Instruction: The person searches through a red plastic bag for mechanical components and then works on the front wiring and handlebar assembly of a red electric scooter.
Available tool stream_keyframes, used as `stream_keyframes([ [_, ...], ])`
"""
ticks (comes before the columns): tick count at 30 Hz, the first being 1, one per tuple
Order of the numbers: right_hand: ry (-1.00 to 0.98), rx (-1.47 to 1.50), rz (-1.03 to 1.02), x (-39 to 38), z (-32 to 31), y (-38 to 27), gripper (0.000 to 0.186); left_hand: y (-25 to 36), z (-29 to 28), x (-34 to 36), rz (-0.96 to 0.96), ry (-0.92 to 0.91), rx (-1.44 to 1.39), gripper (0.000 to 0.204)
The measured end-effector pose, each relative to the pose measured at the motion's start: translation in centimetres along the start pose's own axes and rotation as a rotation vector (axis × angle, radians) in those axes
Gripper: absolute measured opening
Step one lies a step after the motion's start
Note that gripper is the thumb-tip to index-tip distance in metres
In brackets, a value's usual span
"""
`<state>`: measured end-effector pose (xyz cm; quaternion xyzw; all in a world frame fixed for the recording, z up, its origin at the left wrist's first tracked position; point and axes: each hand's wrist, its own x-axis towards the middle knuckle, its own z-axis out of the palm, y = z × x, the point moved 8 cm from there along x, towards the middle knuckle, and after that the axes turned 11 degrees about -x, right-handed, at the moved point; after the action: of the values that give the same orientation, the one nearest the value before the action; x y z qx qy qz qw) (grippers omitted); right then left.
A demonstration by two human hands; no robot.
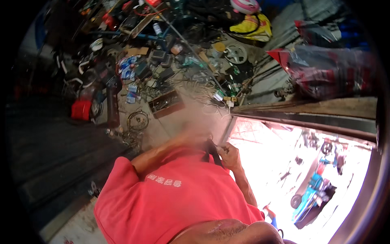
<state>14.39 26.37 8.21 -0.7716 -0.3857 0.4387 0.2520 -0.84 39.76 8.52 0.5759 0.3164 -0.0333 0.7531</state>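
Across the front of my red T-shirt (170, 203), my left forearm reaches to my left hand (197, 134), which is smeared by motion near the top of a black strap (213, 154). Its fingers cannot be made out. My right hand (227, 153) is closed on that black strap, a little right of my left hand. The strap hangs over the shirt, and where its upper end leads is hidden in the blur.
A cluttered floor holds a wooden box (166, 103), coiled cables (138, 121), a red container (81, 109) and a metal wheel (235, 53). Red plastic bags (325, 71) lie at upper right. A bright doorway at right shows a blue machine (313, 193) outside.
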Motion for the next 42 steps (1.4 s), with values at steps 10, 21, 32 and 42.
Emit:
stream_keyframes([
  [10,0.178,-0.028,-0.039,-1.2,-3.0,-1.0,0.023,-0.3,-0.4,5.5,0.044,-0.184,0.000,0.027],
  [21,0.412,0.240,0.201,-11.0,-10.3,10.4,0.020,-4.2,11.9,14.5,0.103,-0.335,0.261,0.031],
  [32,0.475,0.445,0.342,-21.9,-20.3,22.7,0.026,-4.0,29.8,20.9,0.051,-0.441,0.515,0.027],
  [42,0.858,0.586,0.504,-27.4,-22.0,34.0,0.023,1.7,43.6,27.9,-0.054,-0.688,0.683,0.027],
])
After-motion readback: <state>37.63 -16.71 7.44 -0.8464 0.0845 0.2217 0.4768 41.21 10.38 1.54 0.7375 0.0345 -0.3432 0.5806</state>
